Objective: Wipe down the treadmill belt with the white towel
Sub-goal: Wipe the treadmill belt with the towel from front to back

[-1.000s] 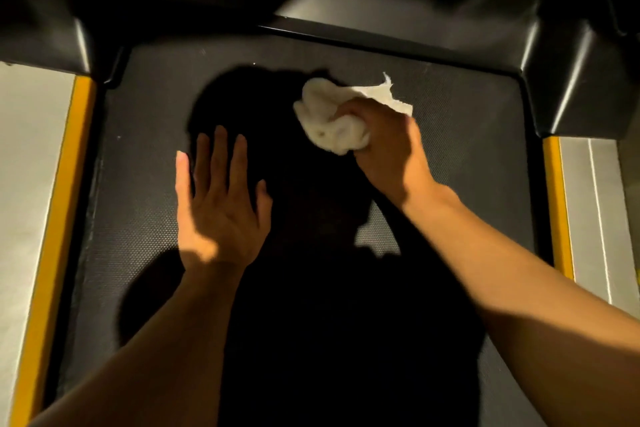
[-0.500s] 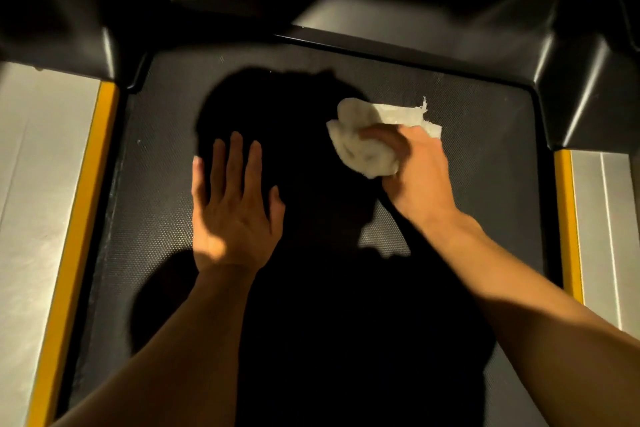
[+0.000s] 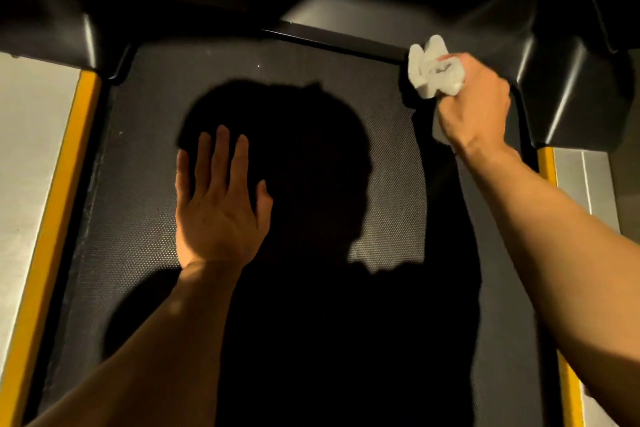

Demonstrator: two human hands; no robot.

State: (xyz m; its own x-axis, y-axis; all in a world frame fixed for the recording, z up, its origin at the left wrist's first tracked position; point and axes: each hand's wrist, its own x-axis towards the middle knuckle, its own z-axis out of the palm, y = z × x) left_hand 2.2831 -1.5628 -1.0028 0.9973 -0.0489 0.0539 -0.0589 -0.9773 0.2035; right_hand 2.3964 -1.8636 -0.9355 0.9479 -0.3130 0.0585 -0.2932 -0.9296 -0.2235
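White and bunched into a wad, the towel (image 3: 433,78) sits at the far right corner of the treadmill belt (image 3: 138,191), just beside the black motor cover (image 3: 575,87). The left hand (image 3: 218,215) lies flat on the belt left of centre, fingers (image 3: 221,152) straight, holding nothing. The right hand (image 3: 479,107) grips the towel, curled tight round it. Nearly all the belt lies left of and nearer than the towel, its long axis running toward the person, so the next stroke probably sweeps left or pulls back.

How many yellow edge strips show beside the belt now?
2: one yellow strip along the belt's left side, the other on its right, partly hidden by the right forearm.
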